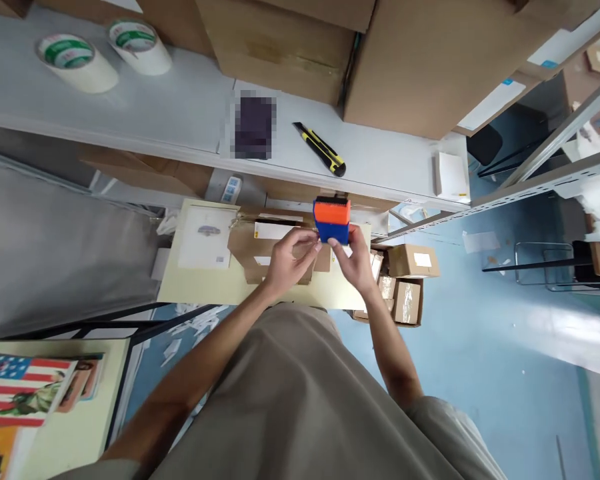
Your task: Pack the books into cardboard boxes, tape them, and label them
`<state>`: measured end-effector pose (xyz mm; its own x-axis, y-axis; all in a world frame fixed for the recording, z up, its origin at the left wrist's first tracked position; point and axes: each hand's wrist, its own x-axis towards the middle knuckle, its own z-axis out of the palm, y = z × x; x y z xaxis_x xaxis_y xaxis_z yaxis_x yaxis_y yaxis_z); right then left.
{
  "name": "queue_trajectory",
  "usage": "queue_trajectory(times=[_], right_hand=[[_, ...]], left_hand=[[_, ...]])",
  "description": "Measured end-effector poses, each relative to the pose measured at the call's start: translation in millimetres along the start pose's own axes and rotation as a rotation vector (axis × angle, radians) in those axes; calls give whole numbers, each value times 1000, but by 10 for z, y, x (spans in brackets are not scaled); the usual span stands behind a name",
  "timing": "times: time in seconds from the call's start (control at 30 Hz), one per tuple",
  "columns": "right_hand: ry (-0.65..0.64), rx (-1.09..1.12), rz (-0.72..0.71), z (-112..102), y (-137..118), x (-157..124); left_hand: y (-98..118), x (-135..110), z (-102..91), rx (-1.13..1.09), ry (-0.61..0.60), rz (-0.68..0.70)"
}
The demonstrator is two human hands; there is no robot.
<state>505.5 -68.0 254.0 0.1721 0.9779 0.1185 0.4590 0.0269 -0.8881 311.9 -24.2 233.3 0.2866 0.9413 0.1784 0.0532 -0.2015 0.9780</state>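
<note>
An orange and blue tape dispenser [332,219] is held up in front of the grey shelf edge. My right hand [354,263] grips its blue lower part from below, fingers closed round it. My left hand [289,259] is beside it on the left, its fingers pinched at the dispenser's lower left edge; what they pinch is too small to make out. Below the hands a small brown carton [260,245] with white labels rests on a pale yellow board [200,283].
On the grey shelf [180,107] lie two tape rolls [100,53], a yellow and black utility knife [321,149], a dark pixelated object [253,125] and a white pad [451,176]. Large cardboard boxes [410,60] stand behind. Small cartons [408,280] sit on the blue floor. Printed boxes [25,390] lie bottom left.
</note>
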Motion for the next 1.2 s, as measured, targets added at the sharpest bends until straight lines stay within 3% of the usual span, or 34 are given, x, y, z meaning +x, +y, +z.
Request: queue_trajectory(times=[0.23, 0.43, 0.63, 0.73, 0.97, 1.2], right_hand=[[-152, 62, 120, 618, -298, -233], [-196, -59, 185, 1056, -482, -211], [-364, -191, 236, 1110, -677, -120], [-472, -290, 218, 1078, -825, -43], [-655, -429, 180, 1168, -1149, 160], [-726, -556, 193, 1301, -1349, 403]], left_hand=[[-145, -374, -569, -121, 68, -74], [-257, -477, -1125, -126, -36, -132], [-545, -231, -1855, -319, -69, -314], [-658, -79, -2113, -371, -141, -377], [-744, 11, -2230, -432, -148, -399], [-1004, -54, -2298, -383, -132, -421]])
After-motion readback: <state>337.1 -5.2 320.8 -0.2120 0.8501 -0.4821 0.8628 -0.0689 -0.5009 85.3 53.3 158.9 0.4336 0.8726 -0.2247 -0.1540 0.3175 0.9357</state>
